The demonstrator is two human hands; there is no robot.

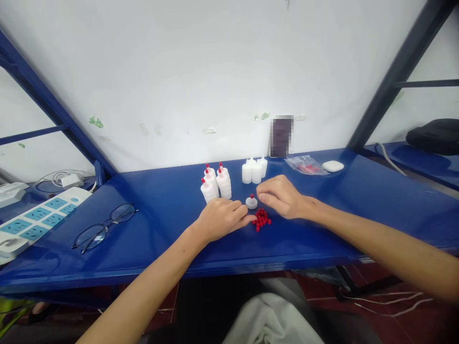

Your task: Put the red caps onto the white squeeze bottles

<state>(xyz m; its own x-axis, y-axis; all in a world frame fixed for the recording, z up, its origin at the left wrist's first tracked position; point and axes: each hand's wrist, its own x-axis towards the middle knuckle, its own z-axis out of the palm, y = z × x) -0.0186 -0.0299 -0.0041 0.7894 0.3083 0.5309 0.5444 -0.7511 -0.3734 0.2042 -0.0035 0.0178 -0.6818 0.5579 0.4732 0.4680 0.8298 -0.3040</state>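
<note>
From afar I see the white bottle (251, 204) upright between right hand (282, 197), curled just beside its red tip (252, 196), and left hand (223, 217), near red caps (262, 220), likely heaped for reach; either hand's grip, I can't tell

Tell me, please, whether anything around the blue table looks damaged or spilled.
Only the wall stands out: green and whitish patches mar its plain surface behind the blue table. The red caps form a loose pile, but the white bottles appear upright and nothing looks spilled.
</note>
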